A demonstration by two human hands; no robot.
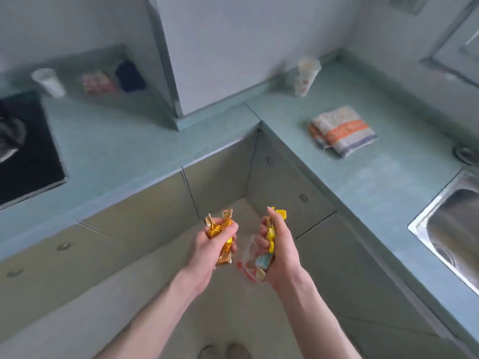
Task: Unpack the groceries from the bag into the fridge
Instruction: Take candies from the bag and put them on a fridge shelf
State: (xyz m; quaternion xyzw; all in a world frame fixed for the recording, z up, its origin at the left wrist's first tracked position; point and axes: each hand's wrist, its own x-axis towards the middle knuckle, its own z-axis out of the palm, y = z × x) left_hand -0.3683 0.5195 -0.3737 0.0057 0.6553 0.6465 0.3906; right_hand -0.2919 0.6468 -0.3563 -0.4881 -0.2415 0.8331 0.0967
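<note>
My left hand (212, 244) grips a bunch of gold-wrapped sweets (223, 233), their twisted ends sticking out above and below the fist. My right hand (278, 251) grips yellow-wrapped sweets (272, 230) together with a pale blue one and a crinkled clear packet with red print (248, 265). Both hands are held side by side in front of me, above the floor in the inner corner of the L-shaped counter (145, 149). No bag and no fridge are in sight.
A folded striped towel (342, 130) lies on the right counter, with a paper cup (307, 77) behind it and a steel sink (451, 229) at far right. A black hob (28, 156), another cup (49, 81) and packets (99, 82) are at left. Cabinet doors (287, 182) face me.
</note>
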